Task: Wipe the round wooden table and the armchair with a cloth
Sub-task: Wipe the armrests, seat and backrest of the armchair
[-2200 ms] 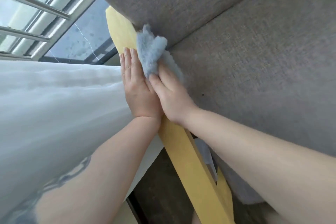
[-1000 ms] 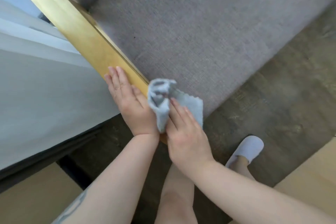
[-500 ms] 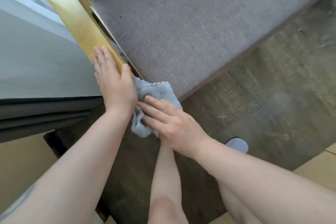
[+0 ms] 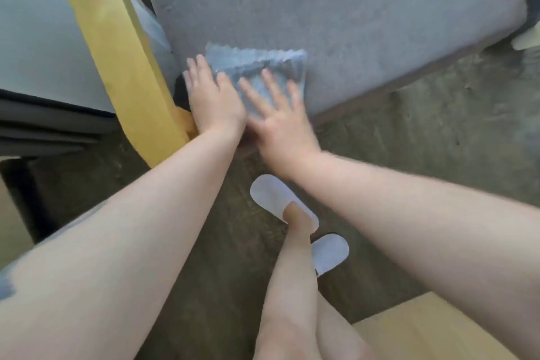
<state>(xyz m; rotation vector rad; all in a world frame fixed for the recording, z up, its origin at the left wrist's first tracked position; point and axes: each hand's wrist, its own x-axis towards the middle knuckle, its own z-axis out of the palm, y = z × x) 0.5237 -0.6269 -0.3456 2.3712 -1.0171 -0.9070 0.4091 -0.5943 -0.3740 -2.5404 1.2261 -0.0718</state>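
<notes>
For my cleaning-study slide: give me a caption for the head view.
Both hands, left and right, press a blue cloth flat on the armchair's grey seat cushion.

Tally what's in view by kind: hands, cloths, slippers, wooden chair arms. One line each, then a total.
Hands: 2, the left hand and right hand, both flat on the cloth
Cloths: 1, the blue cloth on the grey seat cushion
Slippers: 2, near slipper, far slipper
Wooden chair arms: 1, wooden arm
Total: 6
</notes>
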